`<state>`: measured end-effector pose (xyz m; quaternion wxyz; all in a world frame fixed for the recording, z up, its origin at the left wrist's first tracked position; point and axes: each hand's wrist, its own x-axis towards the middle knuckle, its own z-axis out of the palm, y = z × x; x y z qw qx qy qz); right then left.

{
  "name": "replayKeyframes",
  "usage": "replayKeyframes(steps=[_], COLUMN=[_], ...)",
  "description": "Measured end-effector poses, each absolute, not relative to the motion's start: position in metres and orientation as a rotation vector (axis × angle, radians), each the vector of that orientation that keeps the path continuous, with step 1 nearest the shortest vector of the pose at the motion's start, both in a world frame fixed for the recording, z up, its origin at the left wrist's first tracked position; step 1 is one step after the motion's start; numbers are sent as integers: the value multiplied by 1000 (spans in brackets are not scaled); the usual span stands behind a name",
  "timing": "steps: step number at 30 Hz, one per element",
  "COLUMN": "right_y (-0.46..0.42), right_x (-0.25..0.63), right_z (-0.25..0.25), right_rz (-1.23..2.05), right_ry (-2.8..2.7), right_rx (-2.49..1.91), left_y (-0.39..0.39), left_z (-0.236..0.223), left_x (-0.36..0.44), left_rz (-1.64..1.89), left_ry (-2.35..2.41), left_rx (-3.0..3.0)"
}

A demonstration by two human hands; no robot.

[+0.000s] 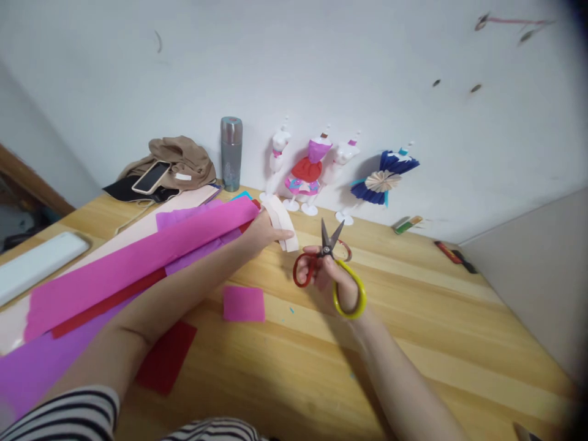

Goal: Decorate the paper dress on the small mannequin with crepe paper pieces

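A curved, cream-coloured strip of thin, paper-like material (282, 225) is held above the wooden surface (413, 318) by the left hand (261, 233). It is pinched between the thumb, laid across its face, and fingers mostly hidden behind it, so their exact spread cannot be told. By the right hand (331, 278), scissors with one red and one yellow handle loop (326, 250) are gripped, the fingers curled at the red loop and the thumb side set in the yellow one; the metal blades are parted and pointed away from the body.

The strip is judged to be very light, soft and easily creased or torn; it is best taken flat near an edge, with light pressure. The scissors should feel stiff and heavier, and are best held by the loops.

The strip is seen to the left of the blades, near them but apart, and is untouched by the right fingers. A flat magenta rectangle (244, 304) is left nearer the body, well apart from both hands' fingers.
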<state>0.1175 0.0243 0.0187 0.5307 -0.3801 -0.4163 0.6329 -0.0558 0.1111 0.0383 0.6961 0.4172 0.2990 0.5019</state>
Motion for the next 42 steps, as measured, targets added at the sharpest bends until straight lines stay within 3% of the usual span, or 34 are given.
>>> replayKeyframes(steps=[10, 42], right_y=[7, 14], right_x=[109, 112], right_z=[13, 13], right_rz=[1969, 1954], right_ry=[-1127, -994], right_rx=[-806, -847], left_y=[127, 110], left_z=[31, 42], left_x=[-61, -56], left_rz=[1185, 1104], left_ry=[805, 745], left_rx=[851, 1029])
